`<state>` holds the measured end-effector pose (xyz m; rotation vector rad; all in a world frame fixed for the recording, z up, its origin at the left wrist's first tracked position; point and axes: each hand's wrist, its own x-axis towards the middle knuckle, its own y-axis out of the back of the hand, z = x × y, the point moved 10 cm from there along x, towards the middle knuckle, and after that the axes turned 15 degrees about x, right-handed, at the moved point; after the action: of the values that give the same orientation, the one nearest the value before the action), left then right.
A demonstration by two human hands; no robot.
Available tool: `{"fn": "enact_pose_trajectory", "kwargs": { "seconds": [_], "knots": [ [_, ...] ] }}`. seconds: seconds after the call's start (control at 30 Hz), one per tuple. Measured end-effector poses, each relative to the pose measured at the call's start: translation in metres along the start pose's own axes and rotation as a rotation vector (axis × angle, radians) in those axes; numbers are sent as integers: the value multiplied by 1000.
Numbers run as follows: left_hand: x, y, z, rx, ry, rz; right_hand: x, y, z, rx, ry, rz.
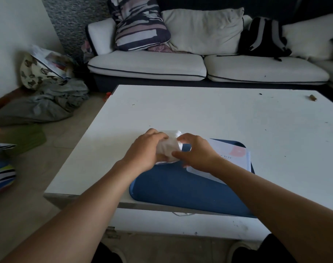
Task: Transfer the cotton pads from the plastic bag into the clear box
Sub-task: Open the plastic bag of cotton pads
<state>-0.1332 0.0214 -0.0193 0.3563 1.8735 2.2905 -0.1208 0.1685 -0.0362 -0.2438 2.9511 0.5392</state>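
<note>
A small clear box [173, 133] sits at the far left corner of the blue tray [181, 188], with a stack of white cotton pads [168, 149] inside it. My left hand [144, 149] curls around the box from the left. My right hand [197, 153] comes in from the right, and its thumb and fingers pinch the side of the pad stack. The plastic bag [236, 153], flat with a pink patch and printed text, lies on the tray under my right wrist. The hands hide most of the box.
The tray lies at the near edge of a white table [218, 114]. A small brown object [313, 97] sits at the table's far right. Behind the table is a sofa with cushions and a black backpack [264, 37]. Clothes and bags lie on the floor at left.
</note>
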Motion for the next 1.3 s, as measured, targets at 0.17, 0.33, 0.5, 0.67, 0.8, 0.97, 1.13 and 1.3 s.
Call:
{"fn": "enact_pose_trajectory", "kwargs": {
  "seconds": [0.17, 0.33, 0.5, 0.67, 0.8, 0.97, 1.13, 1.3],
  "knots": [
    [-4, -9, 13, 257, 46, -36, -13, 31, -37, -347, 233, 33],
    [-7, -22, 25, 356, 1, -228, -15, 76, 16, -907, -47, -75],
    [-4, 6, 59, -5, -100, -166, -17, 75, 32, -846, -22, -123],
    [0, -34, 88, -65, -151, -294, -25, 72, 27, -742, 72, -191],
    [3, -49, 96, -31, -164, -304, -22, 81, 27, -699, 99, -192],
    [6, -54, 88, -27, -90, -343, -17, 108, 7, -471, 136, -135],
    [6, -53, 94, 37, -87, -333, -14, 181, -14, -385, 281, 469],
    [5, -65, 93, 105, -107, -298, -19, 193, -4, -303, 224, 733]
  ]
}}
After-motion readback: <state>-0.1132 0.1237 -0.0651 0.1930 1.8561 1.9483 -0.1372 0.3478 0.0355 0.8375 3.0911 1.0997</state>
